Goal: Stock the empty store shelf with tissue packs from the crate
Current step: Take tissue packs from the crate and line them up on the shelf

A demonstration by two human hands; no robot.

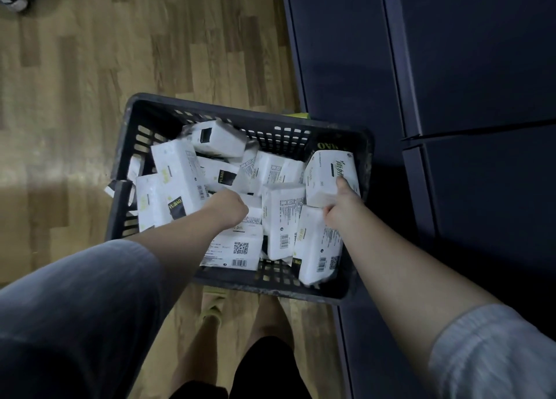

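Wooden floor (90,97); right hand (341,206) fingers clamp tissue pack (328,176) above crate (365,157).

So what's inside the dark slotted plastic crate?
The dark slotted plastic crate holds loosely heaped white tissue packs; both hands reach in. The packs hide its floor.

— How many white plastic-wrapped tissue packs (282,218)?
— Roughly a dozen show, some half buried.
— And dark slatted plastic crates (126,194)?
— One. Two bare hands reach in.
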